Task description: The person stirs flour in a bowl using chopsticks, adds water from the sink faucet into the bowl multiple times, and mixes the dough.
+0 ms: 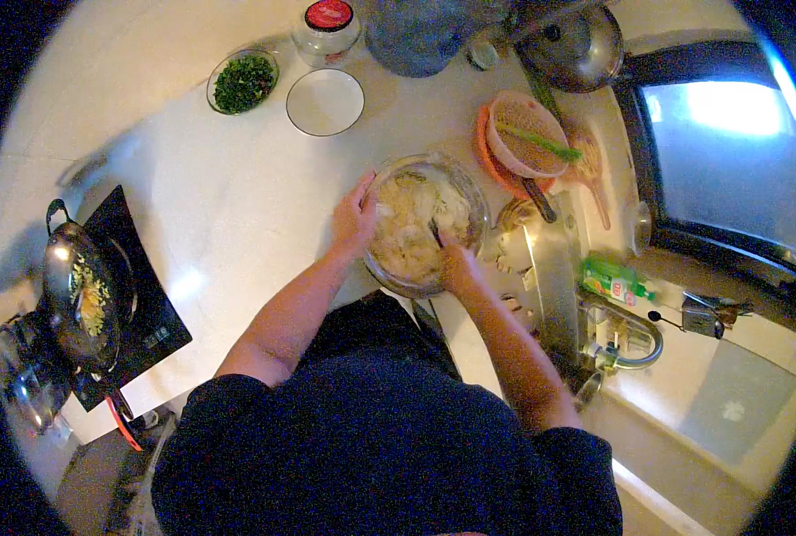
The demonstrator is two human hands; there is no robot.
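A large clear glass bowl (pixel 481 198) stands on the counter in front of me, holding a pale, lumpy mixture (pixel 407 223). The fingers of my left hand (pixel 356 214) are pressed round the bowl's left rim. Inside the bowl's right side, my right hand (pixel 454 261) is closed round a thin dark utensil (pixel 435 234), whose tip reaches into the mixture. Most of the utensil is hidden by the hand, so its kind cannot be made out.
Behind the bowl are a white plate (pixel 325 102), chopped greens (pixel 244 83) and a red-lidded jar (pixel 328 36). A pan (pixel 69 295) sits on a black cooktop (pixel 161 308) at left. Right are a pink basket (pixel 514 112), a sink (pixel 554 268) with a faucet (pixel 652 350) and a green bottle (pixel 612 280).
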